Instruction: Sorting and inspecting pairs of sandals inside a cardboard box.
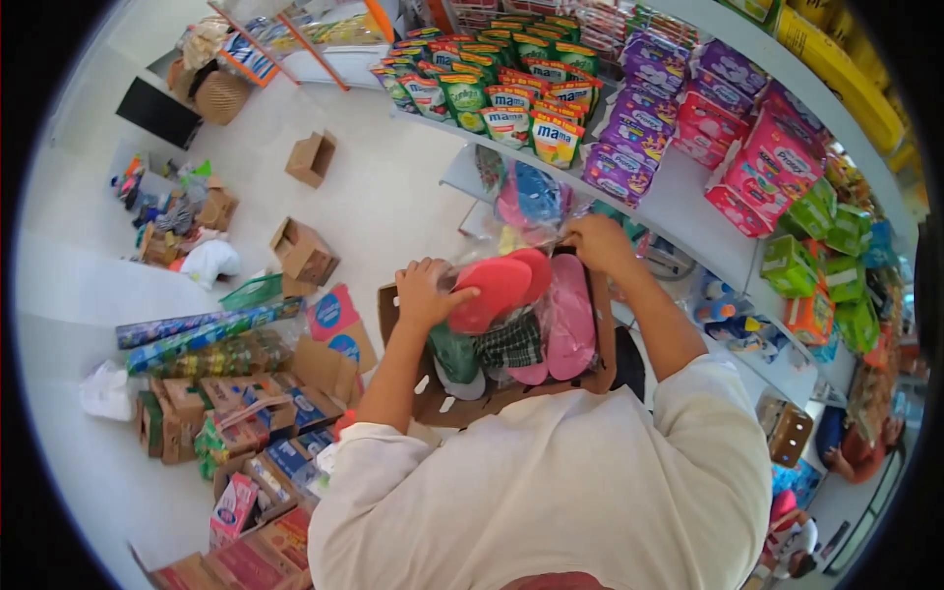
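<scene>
A pair of red flip-flops (490, 292) in clear plastic sits above an open cardboard box (390, 388) in front of me. My left hand (425, 295) grips their left side, thumb across the upper sole. At the box's far right corner, my right hand (598, 243) has its fingers closed on clear plastic wrapping (551, 232); the fingertips are partly hidden. Inside the box lie pink flip-flops (570, 320), a dark checked cloth item (509, 342) and a green-and-white item (454, 364). Blue and pink wrapped flip-flops (534, 192) rest just beyond the box.
Shelves (703, 206) at the right carry purple and pink packs (639, 108) and green pouches (492, 88). Filled cartons (265, 482) crowd the left. Small cardboard boxes (305, 254) stand on the white floor (383, 187). Another person (865, 447) is at the far right.
</scene>
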Available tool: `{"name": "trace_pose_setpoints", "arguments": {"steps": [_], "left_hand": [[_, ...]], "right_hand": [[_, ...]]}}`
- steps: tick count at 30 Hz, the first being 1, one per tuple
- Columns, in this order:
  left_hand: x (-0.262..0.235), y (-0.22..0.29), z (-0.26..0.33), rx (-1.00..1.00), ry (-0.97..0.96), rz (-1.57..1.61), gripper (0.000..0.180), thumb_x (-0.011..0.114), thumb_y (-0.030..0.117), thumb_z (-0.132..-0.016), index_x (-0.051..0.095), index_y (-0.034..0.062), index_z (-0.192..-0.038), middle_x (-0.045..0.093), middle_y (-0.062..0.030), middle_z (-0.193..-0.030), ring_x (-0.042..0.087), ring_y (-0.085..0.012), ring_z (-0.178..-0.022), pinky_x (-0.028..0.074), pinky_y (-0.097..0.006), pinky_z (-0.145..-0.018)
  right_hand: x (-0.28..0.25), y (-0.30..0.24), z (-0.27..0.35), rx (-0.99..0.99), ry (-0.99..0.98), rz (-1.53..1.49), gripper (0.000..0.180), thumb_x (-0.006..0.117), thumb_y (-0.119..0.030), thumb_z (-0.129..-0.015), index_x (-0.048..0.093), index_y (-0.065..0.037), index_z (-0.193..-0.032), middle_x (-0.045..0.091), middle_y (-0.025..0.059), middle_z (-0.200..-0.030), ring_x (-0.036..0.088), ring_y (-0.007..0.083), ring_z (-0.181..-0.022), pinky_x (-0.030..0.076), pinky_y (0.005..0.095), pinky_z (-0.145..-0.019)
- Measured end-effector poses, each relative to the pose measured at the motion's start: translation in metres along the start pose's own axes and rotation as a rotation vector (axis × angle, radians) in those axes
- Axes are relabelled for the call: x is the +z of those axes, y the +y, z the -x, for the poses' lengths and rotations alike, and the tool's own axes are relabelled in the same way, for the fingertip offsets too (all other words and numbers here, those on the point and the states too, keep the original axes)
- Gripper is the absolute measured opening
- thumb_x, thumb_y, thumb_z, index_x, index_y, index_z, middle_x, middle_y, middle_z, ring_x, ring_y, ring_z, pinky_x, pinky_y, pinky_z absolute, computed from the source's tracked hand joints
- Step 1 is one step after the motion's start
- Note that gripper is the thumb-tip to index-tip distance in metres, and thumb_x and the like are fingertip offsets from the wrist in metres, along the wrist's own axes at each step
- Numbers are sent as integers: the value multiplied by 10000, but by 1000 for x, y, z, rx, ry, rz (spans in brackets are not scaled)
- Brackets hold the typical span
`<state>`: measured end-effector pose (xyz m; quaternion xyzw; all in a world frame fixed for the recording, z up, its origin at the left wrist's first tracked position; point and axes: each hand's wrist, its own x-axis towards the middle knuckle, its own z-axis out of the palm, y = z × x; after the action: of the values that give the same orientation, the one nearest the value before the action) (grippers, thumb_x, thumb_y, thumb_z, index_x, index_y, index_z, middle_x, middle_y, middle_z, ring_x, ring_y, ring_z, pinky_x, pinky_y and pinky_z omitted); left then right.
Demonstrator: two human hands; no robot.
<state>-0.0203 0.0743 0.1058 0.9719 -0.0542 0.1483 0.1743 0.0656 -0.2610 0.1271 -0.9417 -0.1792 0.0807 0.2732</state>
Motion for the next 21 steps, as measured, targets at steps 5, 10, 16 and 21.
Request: {"name": "trace_pose_setpoints", "arguments": {"steps": [5,10,16,21], "left_hand": [[-21,-40,-22,206,-427,102,687,805,685,-580,722,115,-955,611,-131,-875,595,-349,-877,506,-448,-733],[2,-82,-21,372,-511,283,732,816,664,-586,675,117,-1051,642,-146,-907,642,-371,-948,516,-472,-756],[-5,-111,-44,280,-610,45,621,751,652,-649,627,126,-954,671,-155,-763,665,-390,-777,519,-490,-691],[-6,-145,-57,277,-550,20,515,732,570,-708,637,122,-944,681,-158,-798,670,-388,-801,522,-491,-699]], "right_hand": [[9,-44,13,31,43,56,127,678,-196,-836,759,-112,-885,712,142,-899,668,345,-892,528,468,-769],[21,-77,16,85,81,154,150,695,-221,-830,756,-96,-886,697,157,-886,657,362,-855,517,476,-752],[37,-94,4,126,142,105,145,689,-213,-836,753,-101,-902,692,160,-882,659,360,-857,516,465,-754],[41,-111,-25,73,123,105,150,683,-204,-847,755,-115,-943,698,159,-899,668,356,-861,525,457,-749]]}}
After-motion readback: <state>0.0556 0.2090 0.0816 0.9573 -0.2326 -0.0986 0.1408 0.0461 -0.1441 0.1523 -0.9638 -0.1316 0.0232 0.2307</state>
